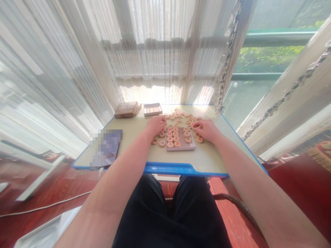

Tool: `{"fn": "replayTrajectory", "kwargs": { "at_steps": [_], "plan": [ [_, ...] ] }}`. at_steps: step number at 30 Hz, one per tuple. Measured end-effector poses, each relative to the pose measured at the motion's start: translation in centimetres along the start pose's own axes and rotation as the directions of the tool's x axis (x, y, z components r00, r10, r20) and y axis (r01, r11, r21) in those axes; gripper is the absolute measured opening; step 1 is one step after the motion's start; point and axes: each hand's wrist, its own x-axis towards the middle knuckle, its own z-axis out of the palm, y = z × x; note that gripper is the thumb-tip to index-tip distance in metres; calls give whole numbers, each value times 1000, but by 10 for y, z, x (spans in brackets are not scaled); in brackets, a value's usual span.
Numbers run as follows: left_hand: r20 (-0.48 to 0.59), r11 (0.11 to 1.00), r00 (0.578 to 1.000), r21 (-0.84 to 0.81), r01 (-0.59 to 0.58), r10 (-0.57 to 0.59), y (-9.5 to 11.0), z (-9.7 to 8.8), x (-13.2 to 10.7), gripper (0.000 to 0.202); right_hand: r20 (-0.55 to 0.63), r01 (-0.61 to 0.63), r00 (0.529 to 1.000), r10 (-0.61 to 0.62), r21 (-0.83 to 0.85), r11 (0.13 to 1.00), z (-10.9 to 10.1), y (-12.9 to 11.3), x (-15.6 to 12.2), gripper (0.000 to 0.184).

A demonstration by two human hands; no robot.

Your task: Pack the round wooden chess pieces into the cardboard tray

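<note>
Round wooden chess pieces with red and dark marks lie scattered on a pale table with a blue rim. Several more pieces sit in rows inside a shallow grey box at the middle. My left hand rests at the box's far left corner, fingers curled over a piece. My right hand lies at the box's right side, fingers pinched on a piece near loose ones.
A folded wooden board and a small open box lie at the table's far edge. A dark flat item overhangs the left front. Sheer curtains hang behind; a white cable crosses the red floor.
</note>
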Motion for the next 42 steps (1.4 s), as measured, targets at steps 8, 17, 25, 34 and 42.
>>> {"fn": "replayTrajectory", "kwargs": {
  "at_steps": [8,17,25,34,42],
  "plan": [
    [-4,997,999,54,45,-45,0,-4,-2,34,-5,8,1000,-8,0,1000,0,0,1,24],
    [37,990,994,-98,101,-98,-21,0,5,39,-1,-7,1000,7,2,1000,-1,-1,0,23],
    [-53,987,991,-106,118,-124,-28,2,6,37,6,-17,1000,17,2,1000,-1,-1,0,23],
    [-71,980,986,-138,142,-153,-25,0,5,34,-9,-9,1000,9,-3,1000,-1,-1,0,22],
    [-138,986,985,-147,79,-100,-19,-2,2,32,2,-14,1000,14,3,1000,-1,0,0,24]
  ]
}}
